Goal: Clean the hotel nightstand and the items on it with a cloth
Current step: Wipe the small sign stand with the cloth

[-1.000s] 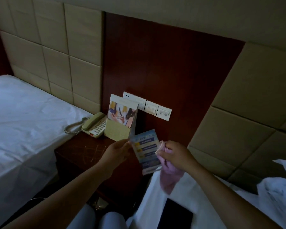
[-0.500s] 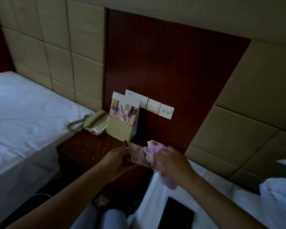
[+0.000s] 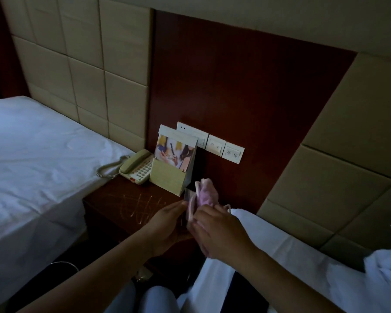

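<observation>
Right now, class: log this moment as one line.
left hand: holds card | right hand: wiping with pink cloth | nightstand: scratched

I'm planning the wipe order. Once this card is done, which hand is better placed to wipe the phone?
Right, probably: the right hand already holds the pink cloth. The left hand grips the card, though it is nearer the phone.

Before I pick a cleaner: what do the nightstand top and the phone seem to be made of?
The nightstand looks like dark red-brown wood or veneer under a glossy varnish, with pale scratches catching light. The phone looks like smooth beige plastic, with a coiled cord.
</observation>
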A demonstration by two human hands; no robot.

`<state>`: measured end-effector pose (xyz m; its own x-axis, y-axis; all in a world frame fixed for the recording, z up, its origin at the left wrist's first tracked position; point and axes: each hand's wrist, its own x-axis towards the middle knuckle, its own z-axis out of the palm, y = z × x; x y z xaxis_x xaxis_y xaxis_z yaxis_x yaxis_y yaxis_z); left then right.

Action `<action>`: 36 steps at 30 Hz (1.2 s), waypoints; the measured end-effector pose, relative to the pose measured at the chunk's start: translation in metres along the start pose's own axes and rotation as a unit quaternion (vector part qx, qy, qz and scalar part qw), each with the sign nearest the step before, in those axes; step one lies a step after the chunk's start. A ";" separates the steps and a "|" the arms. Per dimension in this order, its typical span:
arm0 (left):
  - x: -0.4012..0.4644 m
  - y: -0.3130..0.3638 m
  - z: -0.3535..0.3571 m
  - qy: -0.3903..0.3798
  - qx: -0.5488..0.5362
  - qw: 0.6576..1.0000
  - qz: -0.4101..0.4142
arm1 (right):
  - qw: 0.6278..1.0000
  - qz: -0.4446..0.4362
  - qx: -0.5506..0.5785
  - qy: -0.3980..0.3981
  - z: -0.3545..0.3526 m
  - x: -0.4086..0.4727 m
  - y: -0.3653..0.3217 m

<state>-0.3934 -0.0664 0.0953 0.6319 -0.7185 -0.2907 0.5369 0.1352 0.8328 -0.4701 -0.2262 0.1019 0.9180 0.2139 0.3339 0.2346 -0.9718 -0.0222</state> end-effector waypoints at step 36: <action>-0.001 -0.004 0.003 -0.021 -0.035 0.999 -0.004 | 0.988 0.122 0.077 -0.054 -0.018 0.013 0.053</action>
<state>-0.3978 -0.0684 0.0936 0.6043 -0.7477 -0.2752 0.5798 0.1758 0.7956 -0.4513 -0.2766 0.1216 0.9798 -0.0071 0.1996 0.0408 -0.9712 -0.2347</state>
